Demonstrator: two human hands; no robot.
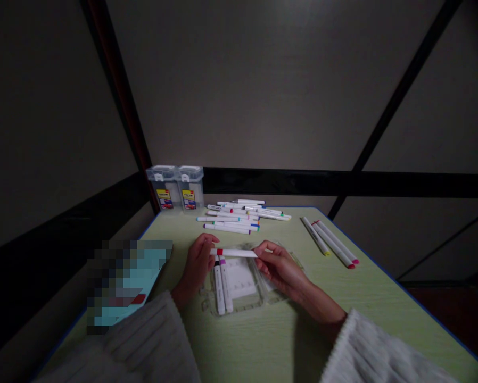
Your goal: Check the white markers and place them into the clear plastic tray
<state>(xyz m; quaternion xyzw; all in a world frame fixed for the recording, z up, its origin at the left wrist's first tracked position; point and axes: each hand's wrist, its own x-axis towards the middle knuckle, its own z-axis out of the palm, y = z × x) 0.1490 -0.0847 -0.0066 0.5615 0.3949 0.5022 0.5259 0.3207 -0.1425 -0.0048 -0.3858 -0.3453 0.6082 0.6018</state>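
A white marker [237, 253] with a red band near its left end is held level between my two hands, above a clear plastic case [258, 303]. My left hand [199, 263] pinches the end by the red band. At the other end, my right hand [279, 266] grips the marker between thumb and fingers. Inside the open case, a black-banded marker [219, 287] and a purple-banded marker [226, 287] lie side by side at the left. A white sheet [241, 278] shows beside them.
Several white markers [231, 230] lie in a loose pile at the back. Three more, including a yellow-tipped marker [316, 236], rest at the right. Two clear lidded boxes [177, 189] stand back left. A pixelated blue-green item [139, 282] lies along the table's [242, 351] left edge.
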